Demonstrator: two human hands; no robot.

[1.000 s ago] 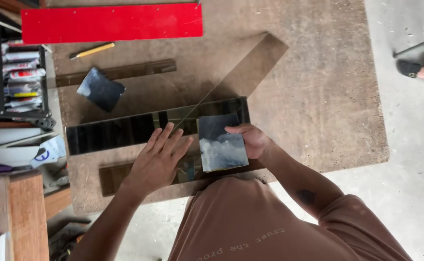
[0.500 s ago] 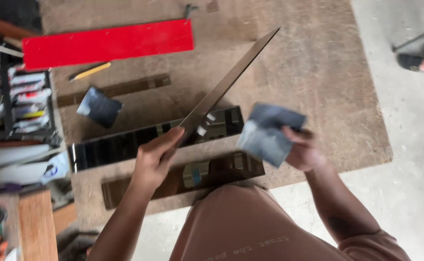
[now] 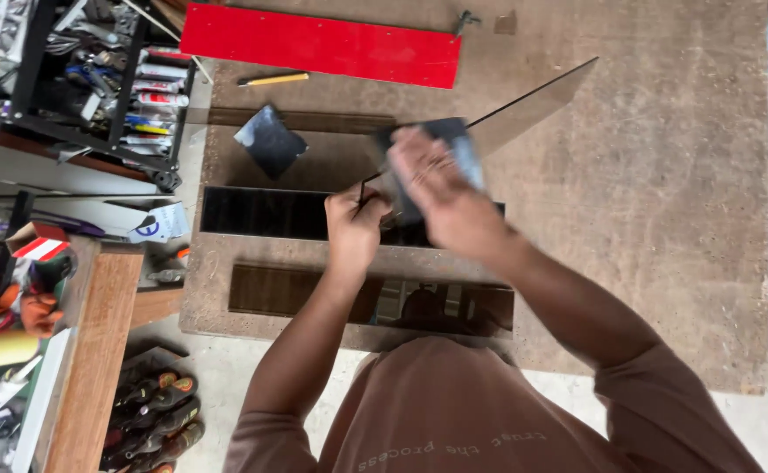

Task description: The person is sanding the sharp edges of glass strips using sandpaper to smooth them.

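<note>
Above board, left hand (image 3: 353, 229) grip pinches dark glossy strip (image 3: 524, 109); right hand (image 3: 436, 188) grip presses grey cloth (image 3: 465, 149).

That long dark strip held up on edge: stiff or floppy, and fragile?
The dark strip probably is stiff: gripped at one end by the left hand, it stays straight. Its glossy, glass-like look suggests brittle and slippery. The right hand presses a grey sheet against it.

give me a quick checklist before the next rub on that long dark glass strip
1. Left hand grips the long dark glass strip at its near end: ok.
2. Far end of strip raised off the brown board: ok.
3. Right hand presses the grey sanding pad to the strip: cannot tell, blurred.
4. Black mirror strip directly under the hands: not ok.
5. Spare dark square pad within reach: ok.
</note>
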